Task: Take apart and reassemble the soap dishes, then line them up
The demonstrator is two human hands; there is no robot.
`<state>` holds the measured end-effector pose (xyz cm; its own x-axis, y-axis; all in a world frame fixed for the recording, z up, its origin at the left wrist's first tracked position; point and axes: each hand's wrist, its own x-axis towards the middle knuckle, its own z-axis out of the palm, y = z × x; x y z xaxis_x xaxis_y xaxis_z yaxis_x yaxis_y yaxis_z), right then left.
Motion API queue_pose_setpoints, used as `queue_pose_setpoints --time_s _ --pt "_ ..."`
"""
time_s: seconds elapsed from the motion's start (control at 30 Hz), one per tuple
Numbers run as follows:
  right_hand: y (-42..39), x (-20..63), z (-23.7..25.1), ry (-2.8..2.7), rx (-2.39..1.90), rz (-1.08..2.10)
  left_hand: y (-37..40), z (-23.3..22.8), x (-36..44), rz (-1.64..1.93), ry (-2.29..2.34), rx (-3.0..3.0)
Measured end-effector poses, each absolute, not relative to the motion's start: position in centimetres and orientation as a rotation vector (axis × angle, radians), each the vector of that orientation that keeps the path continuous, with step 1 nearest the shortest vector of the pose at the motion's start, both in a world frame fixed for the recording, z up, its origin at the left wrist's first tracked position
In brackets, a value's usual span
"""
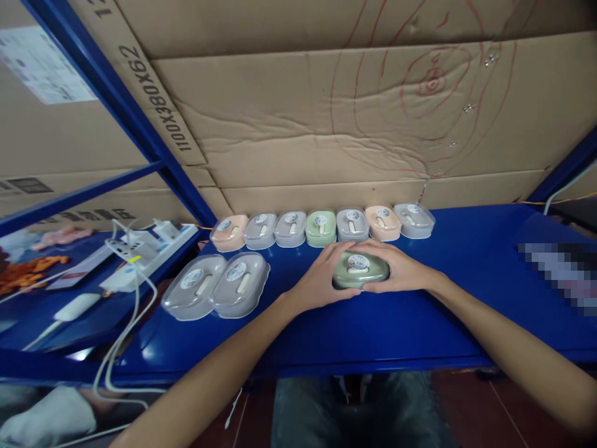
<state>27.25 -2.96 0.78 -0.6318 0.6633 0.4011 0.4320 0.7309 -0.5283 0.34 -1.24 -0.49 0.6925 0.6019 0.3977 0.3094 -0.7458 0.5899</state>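
Note:
A green lidded box (361, 274) with a glossy see-through cover, a round white sticker and a pale tab is between my two hands above the blue tabletop. My left hand (321, 274) wraps round its left side, while my right hand (403, 267) grips the right side. Both thumbs lie along the near edge. Behind them stands a row of similar boxes in orange, grey and green, among them a green box (321, 228) and an orange box (383, 223). Two grey boxes (239, 285) sit side by side, tilted, to the left of my left hand.
The blue tabletop (448, 311) is backed by a cardboard wall (280, 124) with red line drawings. At left are a blue metal post (140, 124), a white power strip (149, 255) and white cables (135, 311) hanging over the edge. A pixelated patch lies at far right.

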Motion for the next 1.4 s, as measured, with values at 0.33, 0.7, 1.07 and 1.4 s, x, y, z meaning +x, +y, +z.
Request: queue_pose_setpoints --time_s 0.33,0.7,1.07,1.4 --pt "-2.4 28.4 1.8 -2.099 -0.834 0.862 -1.5 -0.5 0.1 0.820 0.719 2.362" --pt "-3.8 40.6 5.4 -1.429 -1.763 -0.376 -1.6 -0.2 -0.3 0.729 0.763 2.438" --pt "-3.8 44.1 1.5 -1.440 -2.667 -0.018 -1.4 -0.2 -0.5 0.728 0.779 2.497" --pt "-7.6 56.3 4.9 -1.264 -2.579 -0.302 -1.3 -0.2 -0.6 0.705 0.790 2.514"
